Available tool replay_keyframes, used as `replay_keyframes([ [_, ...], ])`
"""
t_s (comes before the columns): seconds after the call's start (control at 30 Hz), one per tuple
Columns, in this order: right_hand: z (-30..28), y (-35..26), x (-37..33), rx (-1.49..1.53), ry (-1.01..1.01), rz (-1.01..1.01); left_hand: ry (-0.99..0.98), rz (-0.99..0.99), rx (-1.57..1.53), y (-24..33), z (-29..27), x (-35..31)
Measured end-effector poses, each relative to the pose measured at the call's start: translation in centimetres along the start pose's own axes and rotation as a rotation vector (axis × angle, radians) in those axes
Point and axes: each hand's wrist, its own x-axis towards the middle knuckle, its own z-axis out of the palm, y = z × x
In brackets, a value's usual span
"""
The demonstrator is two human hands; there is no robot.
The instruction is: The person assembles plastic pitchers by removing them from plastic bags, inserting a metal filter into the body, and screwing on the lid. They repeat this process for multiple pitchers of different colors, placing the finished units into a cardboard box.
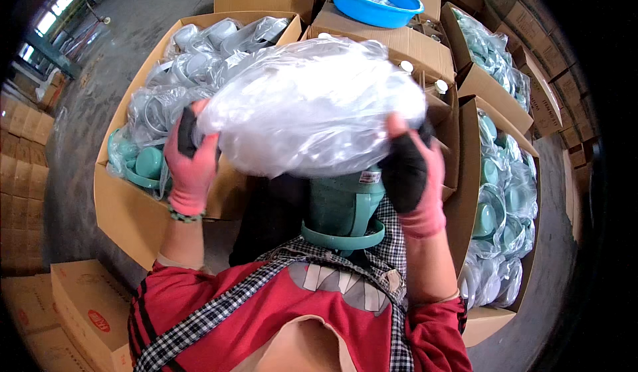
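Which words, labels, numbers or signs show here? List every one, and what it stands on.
Printed wording is not copied out; it stands on:
Brown carton, lower left: red oval mark with pale lettering.
Green plastic container: small white label, too small to read.
Red shirt: large pale chest print, partly hidden.
Carton at the upper right: dark print, small and unclear.

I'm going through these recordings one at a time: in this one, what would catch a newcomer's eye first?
Probably the shiny, clear plastic bag at mid-picture, gripped between the gloved left hand and right hand. Just below it, a green vessel with a wide round rim at its lower end stands out at the person's lap. The bright blue basin draws the eye at the top, right of centre.
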Motion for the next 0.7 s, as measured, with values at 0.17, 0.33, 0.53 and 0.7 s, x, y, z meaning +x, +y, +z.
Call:
replay_keyframes([
  [0.17,-2.9,0.2,-0.9,-0.035,-0.076,-0.263,-0.176,0.040,-0.231,-1.5,-2.1,1.2],
  [0.33,-4.3,2.1,-3.4,-0.191,-0.220,-0.168,-0.074,0.115,-0.540,2.4,2.0,2.3],
  [0.53,-3.2,0.3,-1.9,-0.757,-0.311,-0.636,-0.567,-0.182,-0.276,2.0,4.9,4.6],
  [0.7,-6.3,-2.7,2.8,-0.515,0.456,-0.425,0.138,-0.095,-0.411,3.7,4.4,7.7],
])
